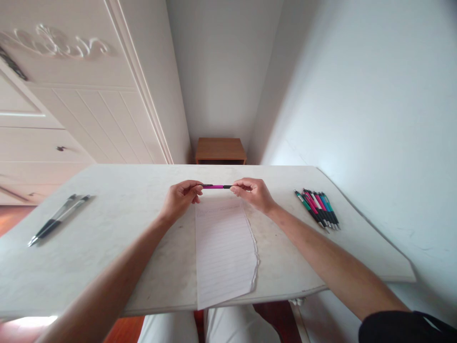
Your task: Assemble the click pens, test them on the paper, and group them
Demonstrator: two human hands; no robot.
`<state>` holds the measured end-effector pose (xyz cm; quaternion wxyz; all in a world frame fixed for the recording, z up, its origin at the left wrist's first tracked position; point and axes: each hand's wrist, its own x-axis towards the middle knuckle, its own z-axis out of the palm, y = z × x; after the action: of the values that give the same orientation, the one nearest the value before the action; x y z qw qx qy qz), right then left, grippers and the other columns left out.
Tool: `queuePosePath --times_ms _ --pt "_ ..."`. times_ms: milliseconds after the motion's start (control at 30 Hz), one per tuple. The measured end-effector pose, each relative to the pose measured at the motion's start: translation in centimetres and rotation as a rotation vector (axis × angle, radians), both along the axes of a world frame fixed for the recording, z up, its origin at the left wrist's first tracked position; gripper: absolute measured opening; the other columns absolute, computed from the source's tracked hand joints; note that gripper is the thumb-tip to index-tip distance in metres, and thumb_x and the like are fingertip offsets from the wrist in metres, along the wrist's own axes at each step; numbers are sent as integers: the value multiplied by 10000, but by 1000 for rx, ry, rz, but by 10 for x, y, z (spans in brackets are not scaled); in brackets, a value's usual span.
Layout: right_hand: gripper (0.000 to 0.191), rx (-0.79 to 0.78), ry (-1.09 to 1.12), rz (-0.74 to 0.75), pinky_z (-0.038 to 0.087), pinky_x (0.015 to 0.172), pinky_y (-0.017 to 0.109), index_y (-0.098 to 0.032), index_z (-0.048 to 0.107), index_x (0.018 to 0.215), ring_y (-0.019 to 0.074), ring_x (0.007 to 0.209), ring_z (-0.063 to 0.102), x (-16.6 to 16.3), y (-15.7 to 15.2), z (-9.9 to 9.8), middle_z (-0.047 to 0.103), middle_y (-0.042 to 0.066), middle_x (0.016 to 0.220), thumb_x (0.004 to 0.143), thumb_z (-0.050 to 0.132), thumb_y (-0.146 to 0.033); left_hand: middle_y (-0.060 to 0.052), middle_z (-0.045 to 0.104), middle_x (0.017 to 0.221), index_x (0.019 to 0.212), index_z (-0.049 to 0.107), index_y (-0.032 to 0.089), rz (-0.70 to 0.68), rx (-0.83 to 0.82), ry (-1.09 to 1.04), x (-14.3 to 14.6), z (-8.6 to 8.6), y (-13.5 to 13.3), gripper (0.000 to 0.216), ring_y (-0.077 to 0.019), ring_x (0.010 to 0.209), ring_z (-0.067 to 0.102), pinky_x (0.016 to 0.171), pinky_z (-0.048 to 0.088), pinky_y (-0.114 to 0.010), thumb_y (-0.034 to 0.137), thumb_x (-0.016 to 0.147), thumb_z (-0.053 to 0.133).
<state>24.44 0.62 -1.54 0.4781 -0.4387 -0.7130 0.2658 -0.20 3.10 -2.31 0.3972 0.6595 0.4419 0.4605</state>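
Note:
A magenta pen with black ends is stretched level between my two hands, above the far end of the paper. My left hand pinches its clip end, and my right hand pinches the black grip end; both tips are hidden by my fingers. Below lies a torn sheet of lined paper with faint writing along its top. To the right rests a bunch of several coloured pens, green, pink, white and blue, side by side. Two pens with clear barrels and black grips lie at the left.
The white table reaches close to the pale wall on the right. A white cabinet stands at the left. Beyond the table's far edge is a small wooden stand.

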Motion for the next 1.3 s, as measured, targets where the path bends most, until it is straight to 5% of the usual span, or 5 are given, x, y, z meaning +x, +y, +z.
queuePosePath --times_ms 233,433,867,1133,1300 --pt "224 4 -3 16 496 633 270 -177 720 763 155 663 627 -1 -1 2 712 42 732 823 675 -388 -45 623 560 634 610 147 -2 -80 9 0 1 -4 575 -120 452 584 458 464 -219 656 868 481" --pt "223 -3 3 9 490 628 267 -175 715 772 154 663 627 1 0 1 703 36 722 826 674 -388 -88 703 1011 1154 622 173 20 5 -34 0 1 -5 554 -145 601 673 489 499 -232 511 732 742" --pt "215 31 -14 31 491 625 257 -165 730 781 147 667 629 0 0 -2 717 45 751 837 674 -366 -6 578 530 686 593 148 -26 -68 61 -1 -4 -3 527 -100 438 531 447 424 -209 617 895 473" --pt "215 22 -10 21 496 623 259 -169 732 783 154 670 641 1 0 -1 722 46 751 834 678 -370 -85 694 1023 1163 601 173 -19 -31 -21 -3 1 -4 566 -134 583 661 487 472 -228 515 736 746" --pt "212 30 -7 19 493 629 258 -164 729 777 149 668 637 1 1 -2 720 45 748 838 674 -359 -11 651 642 929 693 141 -5 -23 60 -2 3 -3 350 -127 513 598 496 467 -229 437 745 730"
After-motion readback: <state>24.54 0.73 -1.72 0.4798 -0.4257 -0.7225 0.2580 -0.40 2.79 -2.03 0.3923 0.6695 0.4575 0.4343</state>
